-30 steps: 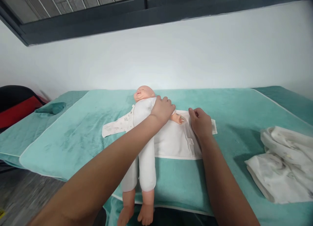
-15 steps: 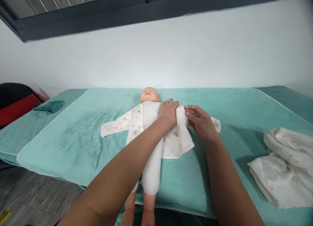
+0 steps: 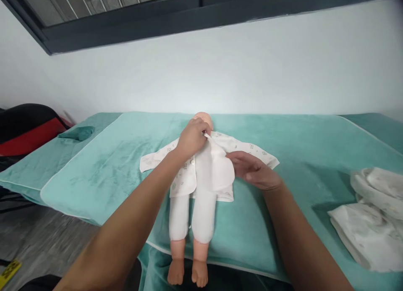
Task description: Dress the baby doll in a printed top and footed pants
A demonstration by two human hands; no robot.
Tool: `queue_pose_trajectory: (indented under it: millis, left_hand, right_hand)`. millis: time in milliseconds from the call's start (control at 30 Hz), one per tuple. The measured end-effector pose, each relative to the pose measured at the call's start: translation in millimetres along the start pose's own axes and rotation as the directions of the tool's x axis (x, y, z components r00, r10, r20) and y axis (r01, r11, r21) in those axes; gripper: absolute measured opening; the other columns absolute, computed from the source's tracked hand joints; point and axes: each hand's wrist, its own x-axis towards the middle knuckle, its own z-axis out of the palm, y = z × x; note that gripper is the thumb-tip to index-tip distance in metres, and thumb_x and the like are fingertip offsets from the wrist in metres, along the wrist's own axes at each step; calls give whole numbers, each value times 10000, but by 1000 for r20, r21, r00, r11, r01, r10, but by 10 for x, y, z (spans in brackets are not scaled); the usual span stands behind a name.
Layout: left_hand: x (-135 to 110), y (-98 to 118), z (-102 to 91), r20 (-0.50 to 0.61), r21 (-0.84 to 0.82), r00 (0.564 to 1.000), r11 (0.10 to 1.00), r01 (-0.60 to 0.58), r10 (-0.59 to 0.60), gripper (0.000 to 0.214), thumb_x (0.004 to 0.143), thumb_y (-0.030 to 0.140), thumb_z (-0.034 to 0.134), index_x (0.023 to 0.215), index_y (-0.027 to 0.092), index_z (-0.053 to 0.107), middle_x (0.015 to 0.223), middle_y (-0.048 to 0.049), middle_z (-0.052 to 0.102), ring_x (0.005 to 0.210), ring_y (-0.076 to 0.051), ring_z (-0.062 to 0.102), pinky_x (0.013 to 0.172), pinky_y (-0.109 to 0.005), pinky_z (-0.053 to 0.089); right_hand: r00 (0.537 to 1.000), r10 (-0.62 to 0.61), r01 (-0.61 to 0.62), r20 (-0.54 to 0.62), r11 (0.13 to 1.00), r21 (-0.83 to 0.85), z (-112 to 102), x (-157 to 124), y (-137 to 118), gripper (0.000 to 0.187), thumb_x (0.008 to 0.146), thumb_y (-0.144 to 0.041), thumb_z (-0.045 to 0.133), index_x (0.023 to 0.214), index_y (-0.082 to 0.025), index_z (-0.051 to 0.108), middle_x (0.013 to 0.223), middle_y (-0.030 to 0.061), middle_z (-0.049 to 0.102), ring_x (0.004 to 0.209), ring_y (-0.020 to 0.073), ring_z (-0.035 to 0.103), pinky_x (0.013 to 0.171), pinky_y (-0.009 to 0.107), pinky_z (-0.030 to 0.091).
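Observation:
A baby doll (image 3: pixel 192 215) lies on its back on a teal towel (image 3: pixel 110 169), feet hanging past the near edge. It wears a white printed jacket (image 3: pixel 252 150) with both sleeves spread out. My left hand (image 3: pixel 190 137) is closed near the doll's neck, pinching the top edge of the jacket's right front panel (image 3: pixel 217 169) and holding it across the chest. My right hand (image 3: pixel 252 169) rests beside the doll's body with fingers stretched toward that panel, touching its edge. The doll's head is mostly hidden behind my left hand.
A pile of crumpled white cloth (image 3: pixel 371 219) lies at the right on the towel. A small folded teal cloth (image 3: pixel 77 132) sits at the far left. A black and red object (image 3: pixel 28 129) stands beyond the left edge. A white wall runs behind the bed.
The jacket's right panel has been pulled over the doll's chest. My left hand moved up from the doll's side to the neck. My right hand dropped lower and opened out.

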Motion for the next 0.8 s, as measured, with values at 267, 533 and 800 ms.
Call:
queue_pose_trajectory:
  millis: [267, 533, 800]
  left_hand:
    - [-482, -95, -101, -205, 27, 971, 991, 130, -122, 288, 819, 1, 426, 870, 221, 606, 996, -68, 609, 1010, -236, 564, 894, -386, 468]
    - [-1425, -341, -147, -256, -202, 894, 924, 324, -369, 167, 925, 221, 511, 1009, 228, 654, 1045, -66, 680, 1007, -227, 627, 919, -370, 485]
    - [-1785, -317, -200, 48, -466, 884, 772, 432, -466, 386, 931, 456, 572, 1243, 247, 665, 1060, -53, 741, 979, -251, 668, 914, -382, 489]
  right_hand:
    - [961, 27, -25, 275, 1000, -11, -10, 3, 54, 508, 847, -420, 727, 1330, -304, 620, 1460, 132, 575, 1240, 316, 619, 990, 502, 492]
    - [924, -50, -27, -378, 980, -195, 14, -37, 148, 260, 854, -488, 697, 968, -254, 715, 889, 49, 709, 745, 194, 625, 654, 331, 490]
    - [723, -213, -509, -658, 479, -715, 93, -148, 415, 385, 880, -590, 602, 747, -238, 684, 755, 26, 668, 744, 228, 576, 700, 366, 443]
